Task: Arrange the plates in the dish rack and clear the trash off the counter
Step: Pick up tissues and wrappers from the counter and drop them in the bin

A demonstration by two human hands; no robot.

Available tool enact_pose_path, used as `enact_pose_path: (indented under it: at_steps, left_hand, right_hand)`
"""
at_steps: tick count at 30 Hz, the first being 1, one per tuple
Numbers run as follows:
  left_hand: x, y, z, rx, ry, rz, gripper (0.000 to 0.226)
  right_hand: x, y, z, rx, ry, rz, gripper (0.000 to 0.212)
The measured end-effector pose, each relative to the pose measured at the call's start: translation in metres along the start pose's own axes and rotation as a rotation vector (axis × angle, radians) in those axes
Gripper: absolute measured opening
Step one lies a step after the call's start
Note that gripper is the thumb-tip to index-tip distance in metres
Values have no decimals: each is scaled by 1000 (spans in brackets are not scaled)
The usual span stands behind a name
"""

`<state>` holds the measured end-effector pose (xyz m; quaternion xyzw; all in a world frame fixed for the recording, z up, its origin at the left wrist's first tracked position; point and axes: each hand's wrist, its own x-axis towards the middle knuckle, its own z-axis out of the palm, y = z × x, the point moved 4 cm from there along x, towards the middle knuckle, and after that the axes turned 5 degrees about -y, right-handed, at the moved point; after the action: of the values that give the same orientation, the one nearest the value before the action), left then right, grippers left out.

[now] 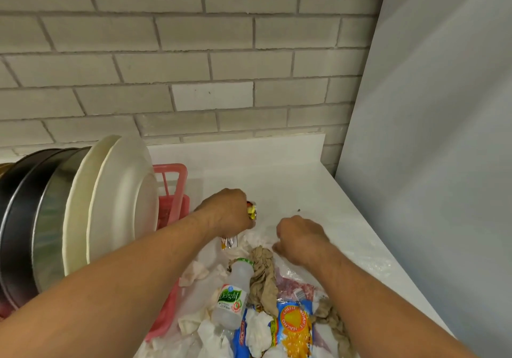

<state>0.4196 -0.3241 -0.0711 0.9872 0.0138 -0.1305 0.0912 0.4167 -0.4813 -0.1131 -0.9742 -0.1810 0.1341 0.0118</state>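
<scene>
The left grip (224,209) (a bare hand, knuckles up) sits at the centre of the frame. Its fingers are curled tight around a crumpled yellow-and-silver wrapper (251,210), just above the white bench (277,169). The right grip (300,237) is just to the right of it, fingers curled down at the far edge of the trash pile, against some white tissue (259,240). I cannot tell whether it actually holds anything.

The pile fills the lower centre. A clear plastic bottle (230,299) with a green label lies on its side, with a crumpled brown paper (263,271) just beside it. A blue-and-yellow nacho chip bag (295,327) lies below that, all among more white tissues.

At the left of the frame two white plates (122,205) stand on edge in a pink dish rack (173,186). Metal pans (36,219) are lined up behind them, further left. A tiled wall (194,80) rises behind the bench.
</scene>
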Motion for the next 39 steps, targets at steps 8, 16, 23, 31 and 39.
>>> enact_pose_path:
  at_steps: [8,16,23,31,39]
  left_hand:
    - [0,10,23,79,-265,-69,50]
    - [0,9,6,48,-256,-51,15]
    - [-18,1,-53,-143,15,-7,23]
    - [-63,0,-77,-420,268,79,41]
    - [-136,-8,-75,-360,421,138,23]
  right_hand:
    - [-4,17,-26,310,206,-28,28]
    - [-16,44,-37,1006,326,63,23]
    - [-24,43,-32,1159,474,88,24]
    - [-35,20,-45,1178,469,72,18]
    - [-82,-38,-51,1271,357,37,15]
